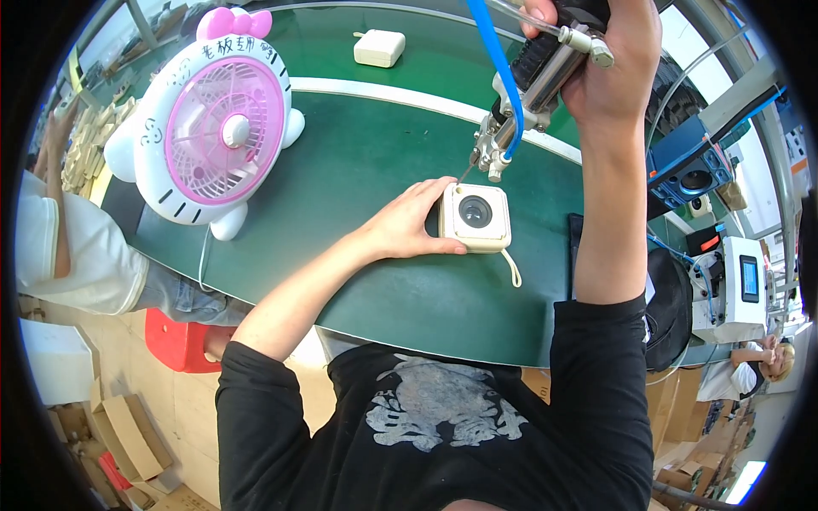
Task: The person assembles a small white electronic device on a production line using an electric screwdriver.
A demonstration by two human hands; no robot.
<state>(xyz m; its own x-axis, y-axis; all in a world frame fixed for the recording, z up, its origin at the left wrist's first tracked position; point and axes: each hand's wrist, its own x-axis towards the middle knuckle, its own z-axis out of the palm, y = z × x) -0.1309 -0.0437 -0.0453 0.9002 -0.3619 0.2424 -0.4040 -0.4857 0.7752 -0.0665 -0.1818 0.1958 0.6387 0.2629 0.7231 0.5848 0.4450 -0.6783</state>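
One cream device: on the green tabletop, in front of the person, its round dark lens facing up; a cream strap loops off its near right corner.
Left hand: holding the device's left side, thumb along the near edge, fingers at the far left corner.
Right hand: gripping the metal-and-black tool, raised above the device.
Metal-and-black tool: tilted, its thin tip at the device's far left corner; whether they touch, I cannot tell.
Blue hose: running down along the tool.
Green tabletop: crossed by a curved white strip beyond the device.
Second cream device: past that strip, well apart from the hands.
Pink-and-white fan: standing to the left.
Red stool: lower left, beside a co-worker in a white shirt.
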